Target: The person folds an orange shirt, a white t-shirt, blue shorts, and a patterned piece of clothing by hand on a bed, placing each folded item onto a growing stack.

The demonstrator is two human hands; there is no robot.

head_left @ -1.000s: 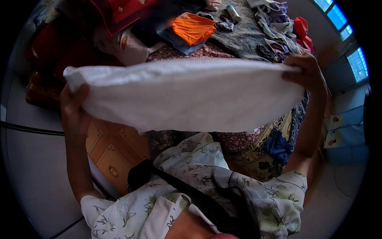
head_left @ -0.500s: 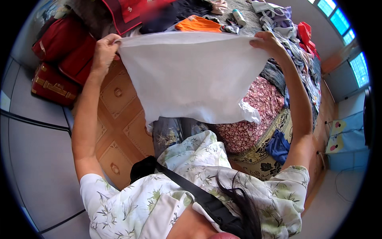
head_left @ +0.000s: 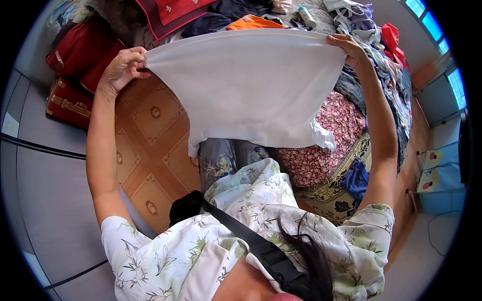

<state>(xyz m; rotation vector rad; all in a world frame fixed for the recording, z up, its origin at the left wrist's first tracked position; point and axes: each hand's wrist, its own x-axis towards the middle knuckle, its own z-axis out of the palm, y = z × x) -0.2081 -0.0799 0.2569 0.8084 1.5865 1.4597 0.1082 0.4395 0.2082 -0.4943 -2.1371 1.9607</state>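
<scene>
The left hand [head_left: 120, 69] and right hand [head_left: 350, 49] are pinching a white garment [head_left: 253, 83] taut; beyond it, between both grips, orange cloth [head_left: 255, 23] is lying.

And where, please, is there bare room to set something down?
Bare tiled floor shows between the red suitcase and the person's grey trousers. A smaller open patch, pink floral fabric, lies between the white garment and the blue cloth. Farther off, it is crowded: orange cloth, bottle, heaped clothes.
</scene>
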